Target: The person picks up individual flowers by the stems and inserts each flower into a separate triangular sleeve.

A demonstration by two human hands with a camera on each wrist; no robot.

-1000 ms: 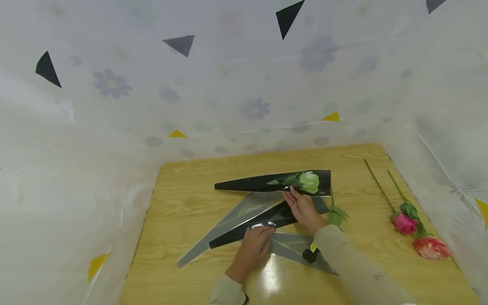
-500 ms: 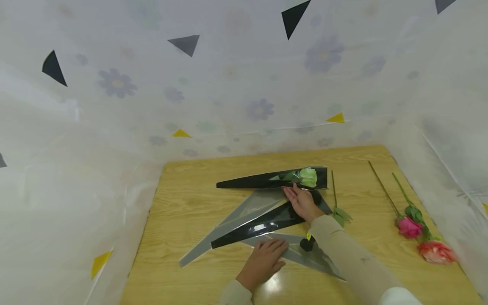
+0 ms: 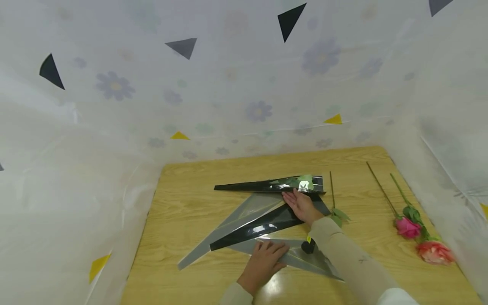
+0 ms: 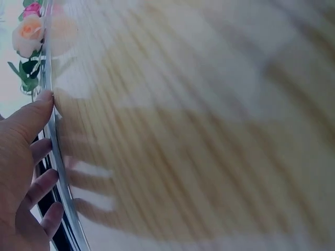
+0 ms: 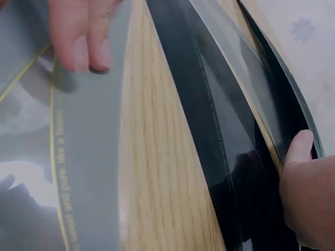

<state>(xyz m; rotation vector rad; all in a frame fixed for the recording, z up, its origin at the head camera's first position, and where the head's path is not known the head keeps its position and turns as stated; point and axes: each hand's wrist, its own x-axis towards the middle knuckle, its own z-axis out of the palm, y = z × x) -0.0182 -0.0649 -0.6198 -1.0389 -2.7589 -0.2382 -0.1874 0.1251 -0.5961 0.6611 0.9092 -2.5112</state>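
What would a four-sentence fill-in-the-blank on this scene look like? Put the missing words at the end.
1. The left hand rests on a wrapper coloured ____.
2. The wrapped flower lies in a far wrapper coloured ____.
3. The hand nearer the wrapped flower is the person's ____ one.
4. On the table, the bloom beside the coral flower is coloured ____.

Missing words: grey; black; right; pink.

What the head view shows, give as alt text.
A person's left hand rests on a grey sleeve, right hand at the edge of a black sleeve holding a green flower. A pink flower and coral flower lie at right on a table.
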